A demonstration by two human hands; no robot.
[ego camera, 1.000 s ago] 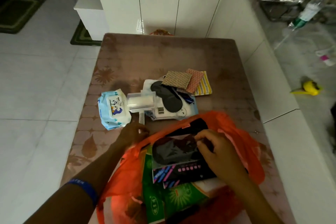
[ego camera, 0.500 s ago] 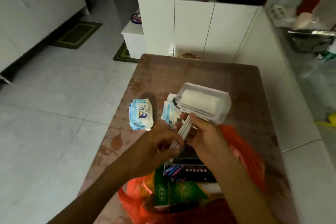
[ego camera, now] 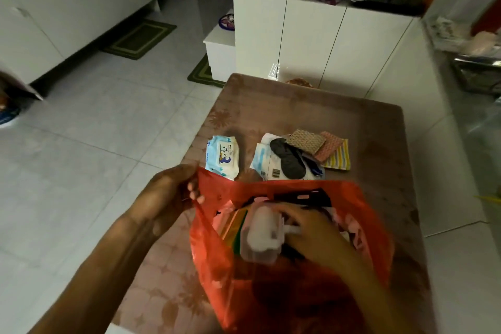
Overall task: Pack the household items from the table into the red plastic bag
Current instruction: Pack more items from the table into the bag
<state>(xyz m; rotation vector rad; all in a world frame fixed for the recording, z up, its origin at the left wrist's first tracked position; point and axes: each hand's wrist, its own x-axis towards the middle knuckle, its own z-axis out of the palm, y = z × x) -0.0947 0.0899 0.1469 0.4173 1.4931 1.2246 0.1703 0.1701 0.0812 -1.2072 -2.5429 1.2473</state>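
The fingers of the left hand (ego camera: 165, 195) are curled in and pinch the top left edge of the thin red plastic bag (ego camera: 363, 225), pulling that edge up so the mouth stays wide. The left arm comes in from the bottom left.

The right hand (ego camera: 311, 233) is down inside the mouth of the bag. Its fingers are curled round the clear plastic box with a white roll inside (ego camera: 261, 236). The box is blurry, so how each finger lies on it cannot be told. The box sits low in the bag's mouth, on top of a flat green and yellow packet (ego camera: 234, 228). A black packet with pink marks (ego camera: 303, 195) stands at the back of the bag, just behind the hand.

The bag lies on the near part of the brown table with a pale leaf pattern (ego camera: 298, 108).

Past the bag, some things are not packed yet. A pale blue soft pack of baby wipes (ego camera: 222, 156) lies just beside the bag's left corner. To its right is a white flat packet with a barcode (ego camera: 267, 161), and a black sleep mask (ego camera: 288, 161) lies on top of it. Three small square cloths overlap at the far right of the pile: a brown woven one (ego camera: 305, 141), a pink one (ego camera: 329, 145) and a yellow striped one (ego camera: 340, 160).

White cupboards (ego camera: 311, 43) stand behind the table, and the floor has pale tiles (ego camera: 95, 130).
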